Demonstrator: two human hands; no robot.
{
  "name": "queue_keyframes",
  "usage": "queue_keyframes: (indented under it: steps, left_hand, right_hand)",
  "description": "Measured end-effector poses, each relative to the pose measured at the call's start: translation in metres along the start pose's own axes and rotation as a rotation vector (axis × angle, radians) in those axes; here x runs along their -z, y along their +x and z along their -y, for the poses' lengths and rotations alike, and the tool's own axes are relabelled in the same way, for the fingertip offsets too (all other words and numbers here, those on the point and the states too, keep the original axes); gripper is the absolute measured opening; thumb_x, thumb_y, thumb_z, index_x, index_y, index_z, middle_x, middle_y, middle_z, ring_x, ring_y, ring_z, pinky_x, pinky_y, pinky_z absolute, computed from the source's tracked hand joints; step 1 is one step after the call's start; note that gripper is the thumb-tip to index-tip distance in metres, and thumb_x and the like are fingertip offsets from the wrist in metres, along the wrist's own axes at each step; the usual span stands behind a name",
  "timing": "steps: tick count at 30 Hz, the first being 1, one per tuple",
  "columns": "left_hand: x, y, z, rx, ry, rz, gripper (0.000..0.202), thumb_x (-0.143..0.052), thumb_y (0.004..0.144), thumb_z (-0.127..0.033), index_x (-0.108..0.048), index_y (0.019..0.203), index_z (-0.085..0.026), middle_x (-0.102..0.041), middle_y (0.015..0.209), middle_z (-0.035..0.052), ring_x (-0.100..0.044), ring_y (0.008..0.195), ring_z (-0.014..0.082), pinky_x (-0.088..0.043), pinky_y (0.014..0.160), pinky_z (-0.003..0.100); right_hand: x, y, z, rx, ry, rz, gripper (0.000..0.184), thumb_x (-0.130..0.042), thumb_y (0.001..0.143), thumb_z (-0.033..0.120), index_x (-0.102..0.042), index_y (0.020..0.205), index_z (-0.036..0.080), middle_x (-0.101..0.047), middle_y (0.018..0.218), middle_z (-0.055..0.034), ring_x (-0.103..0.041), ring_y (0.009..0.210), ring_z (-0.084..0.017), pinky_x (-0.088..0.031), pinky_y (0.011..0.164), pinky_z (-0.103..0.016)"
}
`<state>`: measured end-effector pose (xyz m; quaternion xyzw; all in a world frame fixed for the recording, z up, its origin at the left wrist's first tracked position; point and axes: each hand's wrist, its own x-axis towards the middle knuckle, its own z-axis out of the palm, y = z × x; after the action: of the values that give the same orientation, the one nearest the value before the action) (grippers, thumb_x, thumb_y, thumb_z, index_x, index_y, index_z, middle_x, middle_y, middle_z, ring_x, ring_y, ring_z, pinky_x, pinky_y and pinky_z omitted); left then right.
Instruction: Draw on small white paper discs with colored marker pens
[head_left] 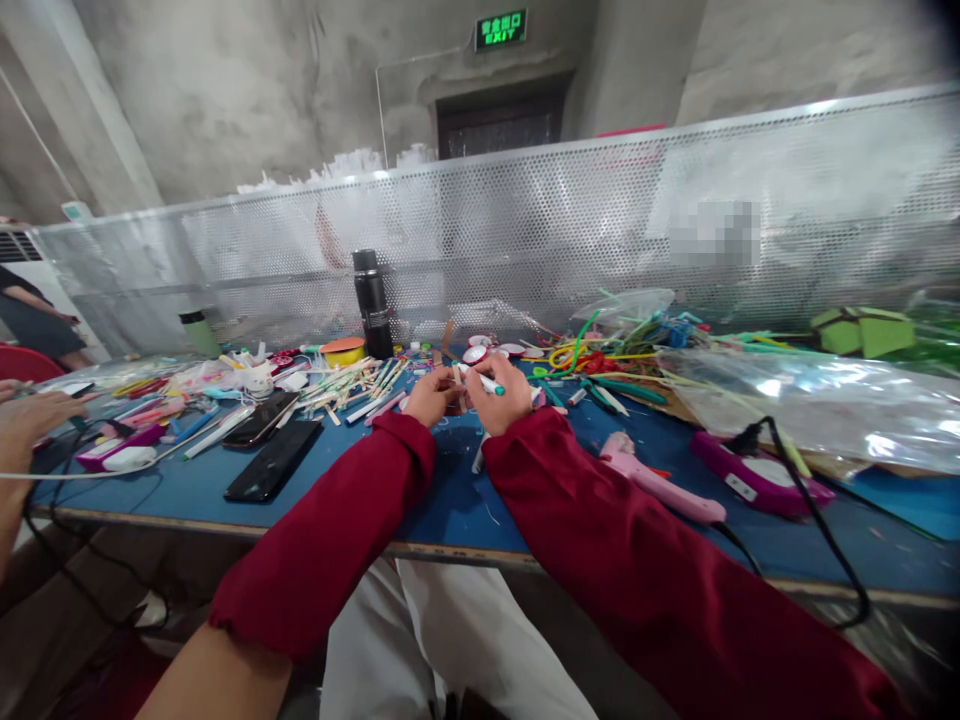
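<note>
Over the middle of the blue table (450,520), my two hands are close together. My right hand (507,398) is closed around a white marker pen (486,382) with a green end. In my left hand (430,398), the fingers pinch a small pale piece (456,374), too small to name. The pen's other end is close to that piece; whether they touch cannot be made out. Just beyond my hands lie several round white lids with red rims (476,354). Another white pen-like stick (478,458) lies under my right wrist.
Two black phones (274,460) and a pile of pale sticks (360,385) lie left. A black bottle (373,305) stands behind. To the right are a pink glue gun (660,482), a purple power strip (757,475) and plastic sheeting (847,410). Another person's hand (34,415) is at far left.
</note>
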<state>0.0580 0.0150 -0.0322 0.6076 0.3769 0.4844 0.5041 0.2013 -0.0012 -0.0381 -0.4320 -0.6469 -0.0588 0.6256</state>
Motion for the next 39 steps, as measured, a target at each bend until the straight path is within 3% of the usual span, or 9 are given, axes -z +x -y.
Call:
queue_keyframes:
  steps: [39]
  left_hand:
    - [0.0019,0.0031,0.0051,-0.028,-0.008,0.022,0.026,-0.081,0.077,-0.026,-0.064,0.094,-0.016,-0.068,0.068,0.0002,-0.063,0.056,0.0134,-0.051,0.055,0.024]
  right_hand:
    - [0.0001,-0.0007,0.0021,0.003,0.045,0.034,0.018,-0.06,0.088,0.037,-0.057,0.076,0.025,-0.07,0.07,-0.0021,-0.064,0.068,-0.019,-0.045,0.065,-0.032]
